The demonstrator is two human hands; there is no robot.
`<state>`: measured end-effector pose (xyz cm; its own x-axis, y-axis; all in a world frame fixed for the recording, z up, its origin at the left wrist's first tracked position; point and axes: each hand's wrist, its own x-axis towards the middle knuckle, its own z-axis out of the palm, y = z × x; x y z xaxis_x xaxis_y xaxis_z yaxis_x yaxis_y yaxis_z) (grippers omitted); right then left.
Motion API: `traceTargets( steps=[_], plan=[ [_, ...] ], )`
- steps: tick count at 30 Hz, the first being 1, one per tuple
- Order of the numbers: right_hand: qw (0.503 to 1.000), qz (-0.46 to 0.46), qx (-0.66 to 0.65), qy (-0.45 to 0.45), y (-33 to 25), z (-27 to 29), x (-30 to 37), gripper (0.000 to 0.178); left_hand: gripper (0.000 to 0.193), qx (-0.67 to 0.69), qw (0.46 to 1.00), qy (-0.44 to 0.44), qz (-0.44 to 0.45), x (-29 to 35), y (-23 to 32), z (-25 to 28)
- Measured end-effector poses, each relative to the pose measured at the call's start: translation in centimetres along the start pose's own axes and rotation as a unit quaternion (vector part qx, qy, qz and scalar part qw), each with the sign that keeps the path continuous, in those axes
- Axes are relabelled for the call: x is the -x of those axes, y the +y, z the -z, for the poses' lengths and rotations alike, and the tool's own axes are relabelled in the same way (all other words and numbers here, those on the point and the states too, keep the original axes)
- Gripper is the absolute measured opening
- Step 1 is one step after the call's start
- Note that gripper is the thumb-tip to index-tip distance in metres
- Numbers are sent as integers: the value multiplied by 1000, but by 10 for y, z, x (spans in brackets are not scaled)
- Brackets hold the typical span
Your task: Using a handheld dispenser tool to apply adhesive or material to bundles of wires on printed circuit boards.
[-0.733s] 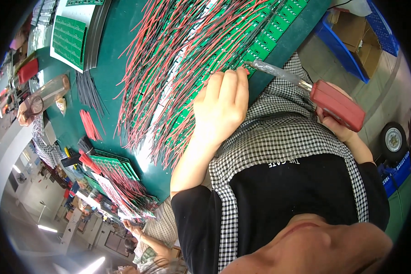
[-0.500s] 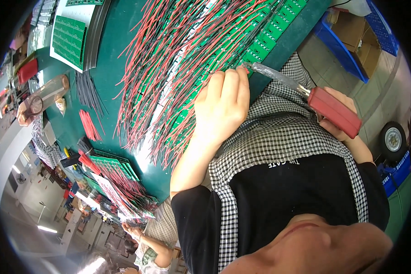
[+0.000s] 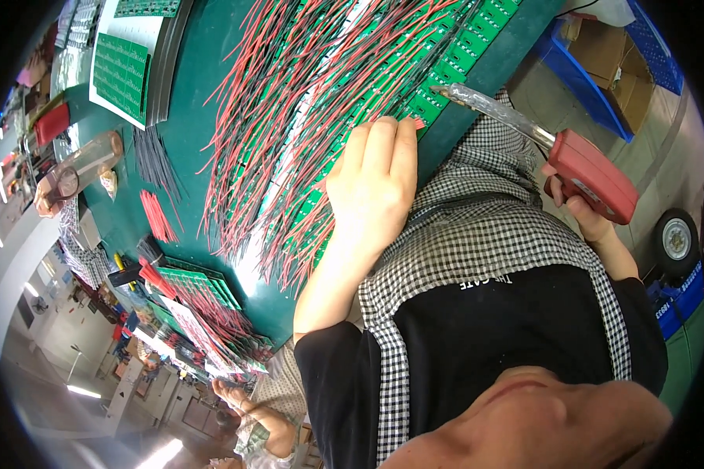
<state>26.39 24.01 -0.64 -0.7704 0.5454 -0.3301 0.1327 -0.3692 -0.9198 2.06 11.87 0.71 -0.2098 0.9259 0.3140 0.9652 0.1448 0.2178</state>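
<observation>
My left hand [image 3: 371, 176] rests on a sheet of green circuit boards [image 3: 471, 51] covered with long red and black wires [image 3: 289, 141]. Its fingers are bent and close together, and a small red bit shows by the fingertips; what they pinch is hidden. In my right hand [image 3: 590, 219] is a red soldering gun [image 3: 594, 176], gripped by its handle. Its long metal barrel points left, with the tip just above the boards' near edge, a little right of my left fingertips and apart from them.
Loose black wires [image 3: 156, 160] and red wires [image 3: 159, 216] lie on the green table [image 3: 199, 94]. Board stacks [image 3: 121, 74] stand at the far left, wired boards [image 3: 203, 305] nearer. A blue crate [image 3: 594, 78] sits at right. Co-workers' hands [image 3: 231, 395] show at left.
The soldering gun has moved right, its tip drawing away from my left fingertips. My left hand has shifted slightly left.
</observation>
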Motion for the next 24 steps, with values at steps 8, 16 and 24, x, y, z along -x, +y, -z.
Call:
traceTargets(
  steps=[8,16,24],
  plan=[
    [1000,3,-8,-7,-12,2,-8,73,16,-21,999,12,-36,-11,1,-9],
    [995,42,89,-24,-7,8,-9,64,16,-44,998,5,-48,-10,2,-10],
    [880,265,388,-68,-14,16,-19,64,18,-45,997,-4,-60,-10,1,-9]
  ],
)
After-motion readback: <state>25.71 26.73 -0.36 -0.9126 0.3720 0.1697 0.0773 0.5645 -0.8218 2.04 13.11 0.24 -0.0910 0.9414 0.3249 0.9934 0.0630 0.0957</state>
